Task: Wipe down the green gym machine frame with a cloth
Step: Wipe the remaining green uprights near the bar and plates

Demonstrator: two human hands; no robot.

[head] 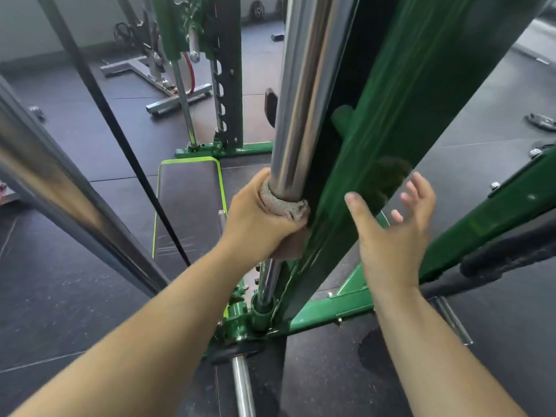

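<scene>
Dark rubber flooring (75, 296) covers the gym, seams visible; a black bench pad (188, 206) edged in bright green lies on the floor ahead, and grey metal stands (168, 91) sit farther back. Green machine frame (376, 152): one wide upright rising from a green base at floor level, glossy, blurred in places; a chrome guide rod (301, 85) runs just beside it on the left, seated in a green collar below. Left hand (261, 221): fingers curled round the chrome rod with a beige-grey cloth (284, 204) wrapped between palm and rod; cloth touching the rod and sitting against the upright's edge. Right hand (394, 233): fingers spread and relaxed, holding nothing, near the upright's right face; contact with it cannot be determined. Both forearms bare.
</scene>
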